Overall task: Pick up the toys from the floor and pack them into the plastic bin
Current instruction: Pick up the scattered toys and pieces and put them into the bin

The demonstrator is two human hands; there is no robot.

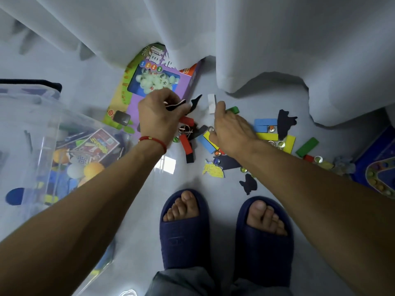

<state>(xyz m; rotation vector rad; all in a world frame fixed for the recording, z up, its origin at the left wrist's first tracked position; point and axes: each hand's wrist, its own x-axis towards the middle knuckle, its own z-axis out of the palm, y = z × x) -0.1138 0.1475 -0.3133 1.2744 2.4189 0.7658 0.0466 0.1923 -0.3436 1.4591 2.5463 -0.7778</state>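
Head view: toys (265, 133) were strewn on the floor by the curtain (299, 50). A dark flat piece (174, 105) was pinched by the left hand (159, 115); the right hand (232, 127), fingers extended, was reaching for a white slip (211, 103). Several pieces are best gathered before the bin (32, 129), at left, is visited.

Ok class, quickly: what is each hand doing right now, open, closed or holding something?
Left hand: closed, pinching a flat black piece.
Right hand: open, fingers stretched toward the white block, holding nothing.

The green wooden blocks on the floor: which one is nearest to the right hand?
The green wooden block lying just beyond the right hand, by its fingertips; the other green wooden block lies apart, far right.
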